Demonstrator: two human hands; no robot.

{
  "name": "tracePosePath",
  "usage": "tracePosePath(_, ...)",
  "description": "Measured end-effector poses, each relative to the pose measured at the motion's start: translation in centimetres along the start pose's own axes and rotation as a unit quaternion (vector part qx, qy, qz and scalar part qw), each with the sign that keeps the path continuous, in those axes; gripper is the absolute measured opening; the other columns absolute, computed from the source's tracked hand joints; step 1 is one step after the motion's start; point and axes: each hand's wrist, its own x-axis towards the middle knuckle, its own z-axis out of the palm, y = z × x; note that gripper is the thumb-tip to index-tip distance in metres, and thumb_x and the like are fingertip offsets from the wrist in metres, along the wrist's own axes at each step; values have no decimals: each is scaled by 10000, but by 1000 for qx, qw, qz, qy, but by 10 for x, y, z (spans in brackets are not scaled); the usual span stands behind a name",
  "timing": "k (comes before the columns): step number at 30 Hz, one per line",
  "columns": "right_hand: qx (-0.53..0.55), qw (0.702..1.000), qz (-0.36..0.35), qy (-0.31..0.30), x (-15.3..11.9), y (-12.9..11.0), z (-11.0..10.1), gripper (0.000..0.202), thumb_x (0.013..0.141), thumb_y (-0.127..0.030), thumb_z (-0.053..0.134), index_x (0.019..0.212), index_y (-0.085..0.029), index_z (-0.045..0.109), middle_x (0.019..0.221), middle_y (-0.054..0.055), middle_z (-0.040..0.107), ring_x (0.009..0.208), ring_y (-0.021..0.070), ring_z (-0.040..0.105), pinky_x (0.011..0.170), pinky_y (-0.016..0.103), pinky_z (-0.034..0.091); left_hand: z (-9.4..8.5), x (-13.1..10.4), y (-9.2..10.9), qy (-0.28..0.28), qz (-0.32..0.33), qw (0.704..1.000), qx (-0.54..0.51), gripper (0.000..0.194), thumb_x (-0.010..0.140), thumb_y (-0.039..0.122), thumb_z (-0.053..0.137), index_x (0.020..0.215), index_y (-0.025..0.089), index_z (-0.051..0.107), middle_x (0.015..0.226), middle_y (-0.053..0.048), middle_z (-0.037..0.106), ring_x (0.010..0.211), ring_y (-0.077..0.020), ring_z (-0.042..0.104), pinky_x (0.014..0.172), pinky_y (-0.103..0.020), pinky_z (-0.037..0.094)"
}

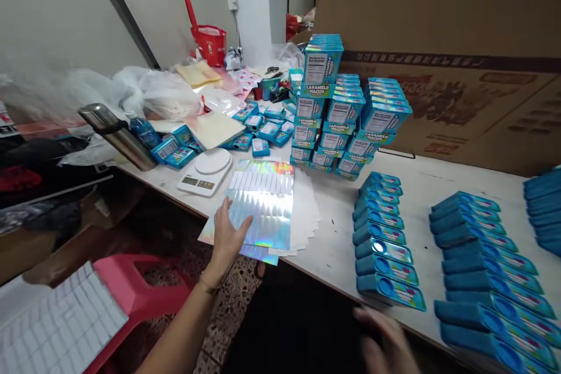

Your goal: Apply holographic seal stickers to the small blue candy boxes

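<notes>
My left hand (230, 234) lies with its fingers apart on the left part of a shiny holographic sheet (272, 219), which has a row of pale strips across it. Under that sheet are more shiny sheets and a fanned stack of white paper (305, 219). My right hand (385, 339) is at the bottom, smeared by motion, near the table's front edge. Close to it stands a row of blue candy boxes (379, 245), tilted against each other. Whether the right hand holds anything is hidden by the blur.
Stacked blue boxes (331, 111) stand at the back, before a large cardboard carton (438, 82). More box rows (486, 269) fill the right. A white kitchen scale (205, 172), a steel flask (118, 137) and loose blue boxes (265, 128) are at the left. A pink stool (140, 280) stands below.
</notes>
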Motion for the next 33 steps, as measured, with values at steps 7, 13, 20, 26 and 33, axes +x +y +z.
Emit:
tracePosePath(7, 113, 989, 56, -81, 181, -80, 171, 667, 797, -537, 648, 1355, -185, 550, 1314, 170, 627, 1242, 361, 543, 1012, 536, 453, 14, 85, -56, -52, -17, 997, 57, 962, 661, 448, 734, 1453, 66, 345, 1496, -275, 425, 1440, -453, 334, 1169, -616, 268)
tracePosePath(13, 150, 980, 121, -42, 249, -78, 227, 531, 717, -466, 695, 1173, -197, 660, 965, 112, 709, 973, 321, 638, 866, 475, 493, 37, 67, -76, -76, -7, 991, 112, 892, 783, 502, 659, 1472, 52, 316, 1552, -316, 339, 1482, -451, 261, 1184, -643, 195)
tracePosePath(20, 261, 958, 100, -57, 231, -116, 223, 467, 806, -522, 581, 1079, -152, 664, 855, 65, 690, 764, 221, 635, 709, 342, 521, 25, 66, -66, 17, -52, 998, -4, 955, 810, 502, 682, 1543, 127, 198, 1593, -254, 277, 1513, -376, 225, 1212, -572, 233)
tracePosePath(26, 425, 892, 94, -120, 217, -150, 152, 320, 813, -501, 720, 886, -195, 660, 782, 12, 664, 690, 157, 604, 646, 255, 497, -26, 102, -52, -31, -96, 977, -186, 1030, 728, 631, 723, 1534, 169, 278, 1533, -239, 428, 1441, -357, 401, 1165, -513, 348)
tracePosePath(33, 422, 903, 83, -4, 183, -172, 86, 423, 838, -453, 731, 1180, -235, 610, 725, -21, 649, 621, 138, 608, 602, 237, 527, -69, 81, 15, -252, -111, 898, -343, 736, 645, 514, 839, 1240, 121, 656, 1035, -154, 772, 942, -318, 734, 865, -416, 586)
